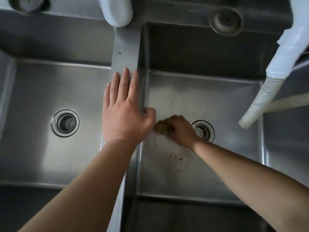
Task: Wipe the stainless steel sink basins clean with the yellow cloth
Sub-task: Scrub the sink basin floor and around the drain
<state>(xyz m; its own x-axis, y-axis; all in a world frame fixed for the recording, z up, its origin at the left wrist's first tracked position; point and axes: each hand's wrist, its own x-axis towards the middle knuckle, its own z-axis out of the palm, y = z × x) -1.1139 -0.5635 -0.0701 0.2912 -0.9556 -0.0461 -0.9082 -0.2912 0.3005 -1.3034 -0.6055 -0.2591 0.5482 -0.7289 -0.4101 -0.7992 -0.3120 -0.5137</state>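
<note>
Mostly hidden: yellow cloth [160, 127] (bunched) | right hand [179, 129] clutches it | left hand [124, 113] flat

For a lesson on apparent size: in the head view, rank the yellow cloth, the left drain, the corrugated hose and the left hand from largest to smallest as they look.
1. Left hand, though it is nearest the camera
2. Corrugated hose
3. Left drain
4. Yellow cloth, mostly hidden under the right hand, so its full size is unsure
</note>
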